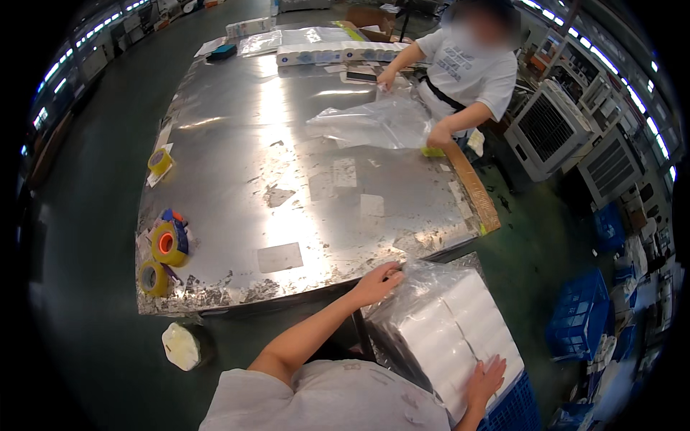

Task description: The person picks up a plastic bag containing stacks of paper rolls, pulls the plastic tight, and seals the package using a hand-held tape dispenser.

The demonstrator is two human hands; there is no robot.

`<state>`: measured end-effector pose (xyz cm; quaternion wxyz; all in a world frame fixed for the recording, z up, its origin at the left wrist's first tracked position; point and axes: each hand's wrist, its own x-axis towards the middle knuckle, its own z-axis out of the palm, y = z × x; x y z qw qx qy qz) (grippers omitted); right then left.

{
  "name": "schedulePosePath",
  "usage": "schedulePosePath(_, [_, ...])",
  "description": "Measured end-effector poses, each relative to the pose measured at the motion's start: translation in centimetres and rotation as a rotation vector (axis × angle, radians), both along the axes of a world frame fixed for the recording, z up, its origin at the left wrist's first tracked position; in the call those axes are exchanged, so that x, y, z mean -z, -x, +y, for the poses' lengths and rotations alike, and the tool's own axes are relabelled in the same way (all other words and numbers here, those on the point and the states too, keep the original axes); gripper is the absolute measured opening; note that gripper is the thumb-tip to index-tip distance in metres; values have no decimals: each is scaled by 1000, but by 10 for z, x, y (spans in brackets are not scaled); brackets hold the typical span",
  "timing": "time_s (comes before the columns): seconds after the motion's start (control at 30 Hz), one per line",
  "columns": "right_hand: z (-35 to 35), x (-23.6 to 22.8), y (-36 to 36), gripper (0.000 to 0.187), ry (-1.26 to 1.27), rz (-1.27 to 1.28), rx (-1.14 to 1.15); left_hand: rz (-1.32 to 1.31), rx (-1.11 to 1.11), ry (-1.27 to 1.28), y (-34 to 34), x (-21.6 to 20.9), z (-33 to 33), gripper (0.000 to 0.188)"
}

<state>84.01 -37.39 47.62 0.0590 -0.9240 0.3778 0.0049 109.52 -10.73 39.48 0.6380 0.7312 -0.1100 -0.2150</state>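
Note:
A bulky pack of white paper rolls (451,327) in a transparent plastic bag (424,279) stands at the table's near right corner, on a blue crate (514,409). My left hand (379,282) is closed, its fingers curled on the loose film at the bag's far left end. Flat against the near right side of the pack lies my right hand (486,381), fingers stretched and spread. Part of the crate is hidden under the pack.
Across the metal-topped table (237,179), a co-worker (467,72) handles a transparent plastic sheet (377,123). Tape rolls and a tape dispenser (169,243) lie at the left edge. A long row of wrapped rolls (338,52) sits at the far side. Blue crates (578,316) stand right.

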Motion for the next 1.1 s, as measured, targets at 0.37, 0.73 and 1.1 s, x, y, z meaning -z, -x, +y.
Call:
schedulePosePath(0.37, [211, -18, -138, 44, -408, -496, -553, -375, -861, -934, 42, 10, 357, 45])
schedulePosePath(0.73, [329, -2, -181, 42, -714, -244, -822, -140, -879, -1382, 23, 56, 485, 66])
schedulePosePath(1.1, [366, 4, -200, 35, -998, -160, -649, 5, -834, -814, 18, -54, 451, 51])
